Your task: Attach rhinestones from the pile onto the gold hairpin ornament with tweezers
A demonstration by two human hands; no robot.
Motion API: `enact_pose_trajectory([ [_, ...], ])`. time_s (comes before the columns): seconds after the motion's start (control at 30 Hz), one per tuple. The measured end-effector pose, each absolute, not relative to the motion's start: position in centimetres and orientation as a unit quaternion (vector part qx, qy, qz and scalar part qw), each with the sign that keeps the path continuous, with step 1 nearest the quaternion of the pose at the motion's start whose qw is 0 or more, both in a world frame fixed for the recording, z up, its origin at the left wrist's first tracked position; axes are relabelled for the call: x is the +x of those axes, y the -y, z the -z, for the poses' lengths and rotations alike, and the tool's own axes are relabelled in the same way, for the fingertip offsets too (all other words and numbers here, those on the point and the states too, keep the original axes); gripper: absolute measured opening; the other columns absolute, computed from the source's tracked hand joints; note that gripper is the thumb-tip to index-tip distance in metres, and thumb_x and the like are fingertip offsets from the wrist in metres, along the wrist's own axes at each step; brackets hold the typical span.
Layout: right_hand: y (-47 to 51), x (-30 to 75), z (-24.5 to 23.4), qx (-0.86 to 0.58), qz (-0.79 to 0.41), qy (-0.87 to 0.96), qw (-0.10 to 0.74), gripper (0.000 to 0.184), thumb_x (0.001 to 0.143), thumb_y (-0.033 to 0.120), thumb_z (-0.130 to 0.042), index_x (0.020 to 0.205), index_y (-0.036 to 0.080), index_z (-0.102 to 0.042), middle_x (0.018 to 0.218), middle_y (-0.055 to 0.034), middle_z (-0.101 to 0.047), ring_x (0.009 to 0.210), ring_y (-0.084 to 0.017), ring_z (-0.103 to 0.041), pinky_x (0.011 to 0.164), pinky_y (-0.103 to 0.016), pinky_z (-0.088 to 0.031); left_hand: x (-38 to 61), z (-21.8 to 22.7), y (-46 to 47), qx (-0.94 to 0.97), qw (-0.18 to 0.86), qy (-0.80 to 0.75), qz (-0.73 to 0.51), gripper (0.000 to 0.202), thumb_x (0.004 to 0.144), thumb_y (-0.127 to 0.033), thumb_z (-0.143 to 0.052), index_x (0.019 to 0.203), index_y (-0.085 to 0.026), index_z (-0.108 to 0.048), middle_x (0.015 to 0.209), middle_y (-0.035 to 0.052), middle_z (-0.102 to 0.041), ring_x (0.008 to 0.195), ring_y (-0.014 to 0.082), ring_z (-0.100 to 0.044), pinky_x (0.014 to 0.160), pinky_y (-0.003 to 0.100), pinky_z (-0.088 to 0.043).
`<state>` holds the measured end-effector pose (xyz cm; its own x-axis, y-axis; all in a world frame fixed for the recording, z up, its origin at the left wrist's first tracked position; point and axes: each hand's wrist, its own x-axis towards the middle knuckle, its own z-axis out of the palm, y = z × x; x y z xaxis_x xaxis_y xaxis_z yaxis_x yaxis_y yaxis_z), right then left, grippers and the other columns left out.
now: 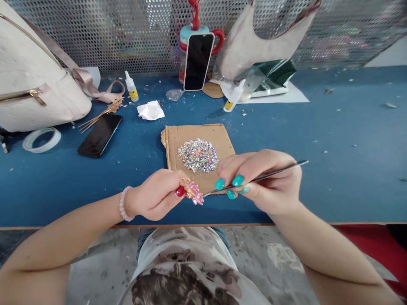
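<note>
Between thumb and fingers, my left hand (157, 195) pinches a gold ornament set with pink stones (193, 192). My right hand (267, 180) is closed around a thin dark metal tool, tweezers-like in shape (276, 170), held like a pen. The tool's tip reaches the ornament's right side; whether it grips anything is too small to tell. Just beyond both hands lies a piece of cardboard (222, 142), bearing a pile of small glittering rhinestones (199, 155).
Behind the cardboard stand two small glue bottles (132, 88) (233, 98), an upright phone (199, 61) and a cup (184, 51). At left are another phone (100, 135), gold stems (101, 113), a tape roll (42, 140) and a white backpack (38, 80). A white bag (241, 46) stands back right.
</note>
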<state>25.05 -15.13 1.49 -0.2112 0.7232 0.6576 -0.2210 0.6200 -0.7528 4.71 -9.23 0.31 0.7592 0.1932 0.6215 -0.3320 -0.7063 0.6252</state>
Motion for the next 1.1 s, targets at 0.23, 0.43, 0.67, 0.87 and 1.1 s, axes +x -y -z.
enact_pose_trajectory([
  [0.23, 15.1, 25.1, -1.6, -0.203, -0.372, 0.675, 0.605, 0.009, 0.082, 0.014, -0.064, 0.090, 0.018, -0.066, 0.077, -0.0048, -0.067, 0.073, -0.015, -0.068, 0.059, -0.026, -0.055, 4.6, -0.3, 9.3, 0.855, 0.383, 0.026, -0.349, 0.025, 0.100, -0.025, -0.029, 0.083, -0.017, -0.045, 0.064, -0.0024, -0.046, 0.050, 0.0103, -0.046, 0.049, 0.023, -0.039],
  [0.43, 15.1, 25.2, -1.7, -0.227, -0.367, 0.667, 0.607, 0.007, 0.081, 0.013, -0.065, 0.087, 0.017, -0.065, 0.080, -0.0045, -0.069, 0.074, -0.013, -0.067, 0.058, -0.022, -0.056, 4.4, -0.2, 9.4, 0.849, 0.395, 0.017, -0.351, 0.023, 0.099, -0.027, -0.039, 0.085, -0.014, -0.052, 0.067, -0.0037, -0.048, 0.051, 0.0086, -0.047, 0.048, 0.022, -0.041],
  [0.67, 14.8, 25.3, -1.5, -0.266, -0.368, 0.643, 0.617, 0.008, 0.079, 0.012, -0.066, 0.083, 0.018, -0.065, 0.080, -0.0033, -0.069, 0.066, -0.011, -0.066, 0.052, -0.019, -0.054, 3.8, 0.2, 9.5, 0.823, 0.442, 0.002, -0.356, 0.019, 0.096, -0.028, -0.048, 0.092, -0.013, -0.058, 0.076, -0.0007, -0.058, 0.058, 0.0099, -0.054, 0.054, 0.024, -0.048],
  [0.87, 13.3, 25.7, -1.2, -0.307, -0.374, 0.594, 0.642, 0.009, 0.077, 0.021, -0.070, 0.079, 0.017, -0.062, 0.076, -0.0020, -0.068, 0.056, -0.008, -0.062, 0.048, -0.017, -0.053, 2.8, 0.0, 8.2, 0.759, 0.504, -0.071, -0.406, 0.022, 0.095, -0.033, -0.050, 0.089, -0.012, -0.057, 0.068, -0.0037, -0.053, 0.048, 0.0069, -0.048, 0.044, 0.019, -0.042],
  [1.1, 6.3, 26.0, -2.6, -0.394, -0.282, 0.730, 0.482, 0.009, 0.079, 0.023, -0.060, 0.082, 0.015, -0.060, 0.082, -0.0034, -0.065, 0.073, -0.011, -0.064, 0.065, -0.024, -0.054, 1.8, -2.0, 0.3, 0.643, 0.585, -0.260, -0.420, 0.024, 0.095, -0.035, -0.050, 0.087, -0.013, -0.056, 0.067, -0.0028, -0.056, 0.052, 0.0091, -0.054, 0.047, 0.021, -0.045],
])
